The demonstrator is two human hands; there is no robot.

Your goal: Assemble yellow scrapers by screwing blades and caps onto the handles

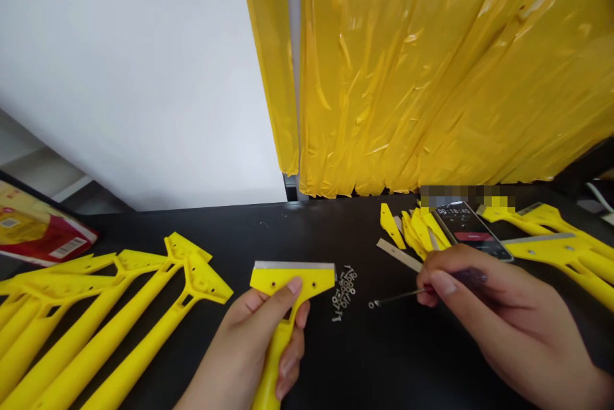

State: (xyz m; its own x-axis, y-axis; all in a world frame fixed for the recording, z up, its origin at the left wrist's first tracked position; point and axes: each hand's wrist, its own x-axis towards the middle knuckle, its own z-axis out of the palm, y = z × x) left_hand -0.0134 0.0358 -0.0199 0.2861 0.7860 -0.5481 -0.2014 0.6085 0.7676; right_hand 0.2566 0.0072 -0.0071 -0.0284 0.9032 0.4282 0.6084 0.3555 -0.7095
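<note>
My left hand [268,327] is wrapped round the neck of a yellow scraper [293,279], its thumb pressing on the head. A metal blade [293,265] runs along the top edge, and two dark holes show in the yellow plate. In my right hand [499,307] is a thin screwdriver [400,297], pointing left with its tip down near the table. Right by the tip is a small metal nut [371,305]. Between the hands lies a pile of small screws and nuts [344,293]. A loose flat blade [398,254] lies beyond my right fingers.
Several yellow scraper handles [144,327] lie on the left of the black table [230,224]. Yellow head pieces [419,231] and a phone showing a timer [467,228] are at the right, beside scrapers with blades [551,247]. A red and yellow package [43,224] stands far left.
</note>
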